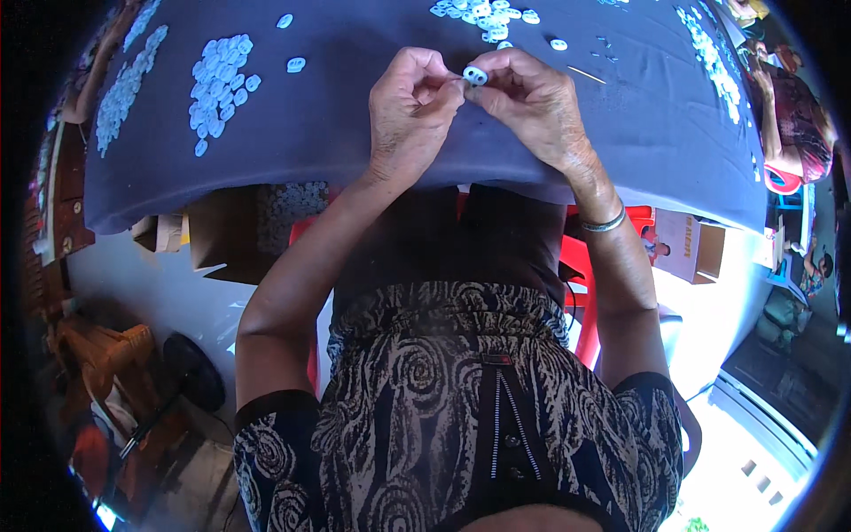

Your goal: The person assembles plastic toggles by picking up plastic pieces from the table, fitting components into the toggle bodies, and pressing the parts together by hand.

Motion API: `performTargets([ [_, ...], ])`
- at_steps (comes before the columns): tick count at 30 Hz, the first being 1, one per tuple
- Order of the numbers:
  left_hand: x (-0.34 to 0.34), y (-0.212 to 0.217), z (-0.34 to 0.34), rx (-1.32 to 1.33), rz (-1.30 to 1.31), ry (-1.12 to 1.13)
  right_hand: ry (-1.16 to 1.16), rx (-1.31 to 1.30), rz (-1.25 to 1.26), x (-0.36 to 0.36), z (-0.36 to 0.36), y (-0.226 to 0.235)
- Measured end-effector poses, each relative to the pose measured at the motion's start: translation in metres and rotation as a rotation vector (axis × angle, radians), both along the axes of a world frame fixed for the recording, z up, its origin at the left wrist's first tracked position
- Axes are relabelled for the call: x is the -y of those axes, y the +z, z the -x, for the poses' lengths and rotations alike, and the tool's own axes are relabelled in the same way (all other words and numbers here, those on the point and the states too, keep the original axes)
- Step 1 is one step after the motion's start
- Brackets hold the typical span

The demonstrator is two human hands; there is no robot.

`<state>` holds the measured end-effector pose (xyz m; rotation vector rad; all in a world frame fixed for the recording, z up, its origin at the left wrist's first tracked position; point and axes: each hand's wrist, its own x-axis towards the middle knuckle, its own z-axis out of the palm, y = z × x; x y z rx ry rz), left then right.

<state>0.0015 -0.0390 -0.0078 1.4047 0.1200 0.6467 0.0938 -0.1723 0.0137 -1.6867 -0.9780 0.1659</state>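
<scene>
White plastic piece [475,75] — pinched between fingers [448,89]

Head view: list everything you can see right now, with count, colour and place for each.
small oval part: one, white, pinched between both hands' fingertips
table cloth: one, dark blue-grey, covers the table across the top
heap of small parts: many, white, on the cloth at left
second heap: many, white, top centre
row of parts: many, white, far right of the cloth
thin pin: one, pale, on the cloth right of the hands
cardboard boxes: several, brown, under the table
bangle: one, silver, right wrist
left hand: one, above the table edge
right hand: one, beside it
</scene>
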Motion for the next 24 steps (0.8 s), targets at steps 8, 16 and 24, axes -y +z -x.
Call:
performTargets([
  [8, 0.0, 0.004, 0.003, -0.013, 0.039, -0.027, -0.078, 0.286, 0.123, -0.001, 0.011, 0.013],
  [16, -0.014, 0.014, 0.007, -0.105, 0.062, -0.129, -0.064, 0.291, 0.075, -0.001, 0.011, 0.009],
  [24, -0.018, 0.007, 0.006, -0.153, -0.114, -0.152, -0.037, 0.31, 0.078, -0.002, 0.013, 0.004],
])
